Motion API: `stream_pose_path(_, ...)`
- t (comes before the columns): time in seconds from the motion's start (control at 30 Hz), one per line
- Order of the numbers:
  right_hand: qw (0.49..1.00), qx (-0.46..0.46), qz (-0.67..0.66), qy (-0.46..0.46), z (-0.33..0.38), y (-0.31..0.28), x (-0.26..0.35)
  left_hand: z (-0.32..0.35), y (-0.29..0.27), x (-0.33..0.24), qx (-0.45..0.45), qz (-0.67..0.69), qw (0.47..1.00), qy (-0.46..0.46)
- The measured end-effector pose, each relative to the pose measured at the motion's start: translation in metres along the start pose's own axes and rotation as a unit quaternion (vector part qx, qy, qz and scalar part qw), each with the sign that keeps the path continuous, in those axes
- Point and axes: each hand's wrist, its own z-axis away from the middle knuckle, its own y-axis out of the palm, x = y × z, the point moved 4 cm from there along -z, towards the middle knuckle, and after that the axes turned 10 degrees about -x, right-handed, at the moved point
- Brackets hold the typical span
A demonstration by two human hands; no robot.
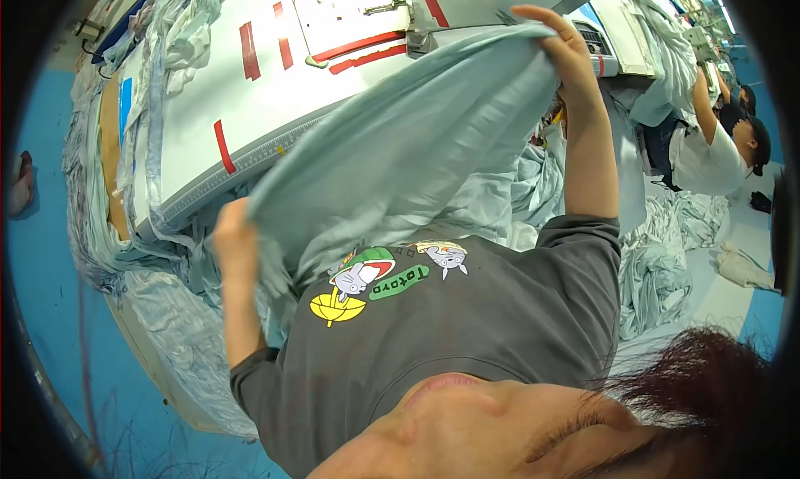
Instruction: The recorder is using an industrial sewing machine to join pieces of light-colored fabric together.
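A large piece of pale green fabric (408, 137) is stretched between my two hands, its upper edge pulled taut on a slant across the front of a white sewing table (196, 133). At the upper right my right hand (567, 50) is raised and pinches one corner, with a finger stretched out past the cloth. Lower on the left, my left hand (236, 232) is closed on the other end and is smeared by motion. The rest of the cloth hangs down in folds in front of me and hides the table's near edge.
A sewing machine's metal plate (387, 17) sits at the table's back, among red tape strips (250, 52). A ruler strip (250, 162) runs along the front edge. Heaped cloth (179, 312) lies at left, more cloth (658, 254) at right. A co-worker (708, 150) works at far right.
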Motion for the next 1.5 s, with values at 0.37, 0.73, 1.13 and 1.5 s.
stream_pose_path(0.37, 0.933, 0.206, 0.294, -0.008, -0.019, 0.077, -0.063, -0.118, -0.261, 0.161, -0.086, 0.103, 0.984, -0.118)
stream_pose_path(0.73, 0.95, 0.119, 0.283, 0.062, -0.008, 0.043, -0.082, -0.165, -0.316, 0.352, -0.321, 0.192, 0.888, -0.268)
stream_pose_path(1.13, 0.944, 0.109, 0.299, 0.093, -0.01, 0.046, -0.106, -0.177, -0.118, 0.218, -0.204, -0.162, 0.965, -0.02)
stream_pose_path(1.5, 0.964, 0.071, 0.208, 0.15, -0.01, 0.031, -0.098, -0.091, 0.055, 0.008, 0.018, 0.065, 0.955, 0.288)
